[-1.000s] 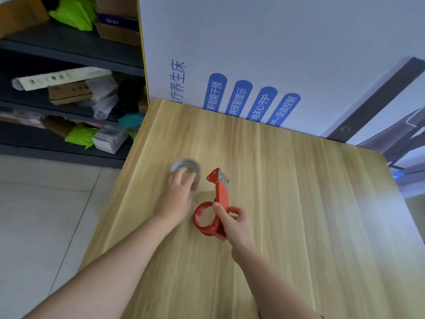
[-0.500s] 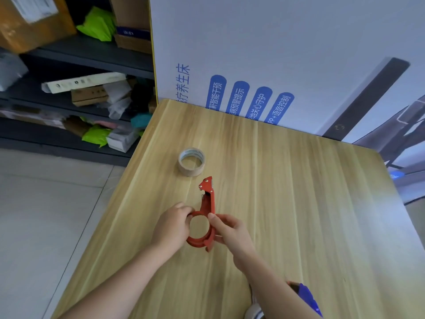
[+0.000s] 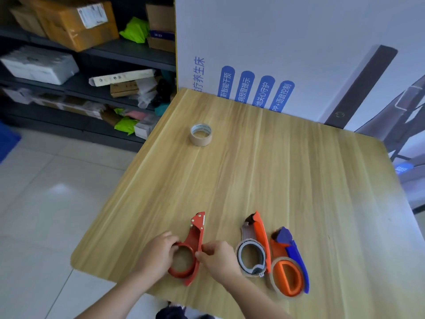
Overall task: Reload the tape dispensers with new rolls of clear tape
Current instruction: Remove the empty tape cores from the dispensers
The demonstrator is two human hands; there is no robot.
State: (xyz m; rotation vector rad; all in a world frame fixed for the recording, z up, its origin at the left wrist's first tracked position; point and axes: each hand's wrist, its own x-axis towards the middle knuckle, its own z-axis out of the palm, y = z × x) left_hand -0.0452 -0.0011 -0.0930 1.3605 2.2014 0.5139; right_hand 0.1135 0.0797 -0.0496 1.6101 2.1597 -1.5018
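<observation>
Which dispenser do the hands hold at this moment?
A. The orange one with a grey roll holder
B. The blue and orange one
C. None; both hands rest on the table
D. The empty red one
D: the left hand and right hand both grip the ring of the empty red dispenser, while the other two dispensers lie untouched to the right.

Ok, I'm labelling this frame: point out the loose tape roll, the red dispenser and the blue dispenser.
tape roll [image 3: 201,135]: head view, on its outer wall.
red dispenser [image 3: 195,236]: head view, on its neck.
blue dispenser [image 3: 296,254]: head view, on its blue handle.
</observation>
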